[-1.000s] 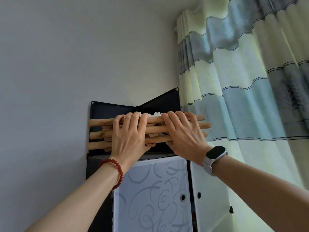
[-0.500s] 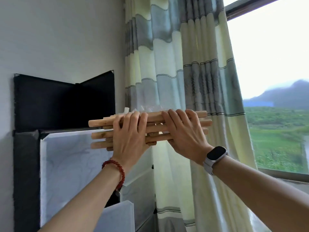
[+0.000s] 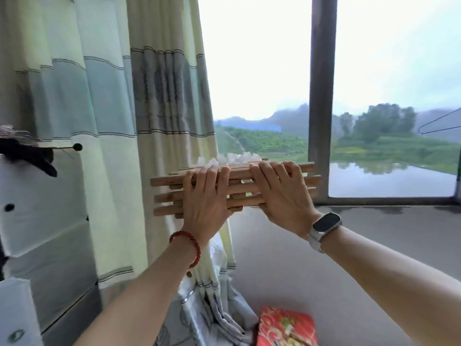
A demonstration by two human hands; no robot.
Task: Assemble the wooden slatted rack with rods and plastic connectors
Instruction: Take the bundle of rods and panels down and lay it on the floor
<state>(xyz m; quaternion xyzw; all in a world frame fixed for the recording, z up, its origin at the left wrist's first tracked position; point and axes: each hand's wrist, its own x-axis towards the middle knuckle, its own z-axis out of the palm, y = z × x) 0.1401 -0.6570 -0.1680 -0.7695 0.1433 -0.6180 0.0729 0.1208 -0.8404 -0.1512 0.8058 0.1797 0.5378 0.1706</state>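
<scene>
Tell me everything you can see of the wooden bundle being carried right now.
The wooden bundle is a stack of round, light-brown rods with flat slats between them, lying level in mid-air before the curtain and window. Crumpled clear plastic sits on top. The left hand and right hand grip its near side, fingers curled over the top.

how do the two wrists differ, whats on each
The left wrist wears a red bead bracelet, thin and loose; the right wrist wears a smartwatch with a dark face and white strap, wider and snug. Both the left hand and right hand grip the wooden bundle.
</scene>
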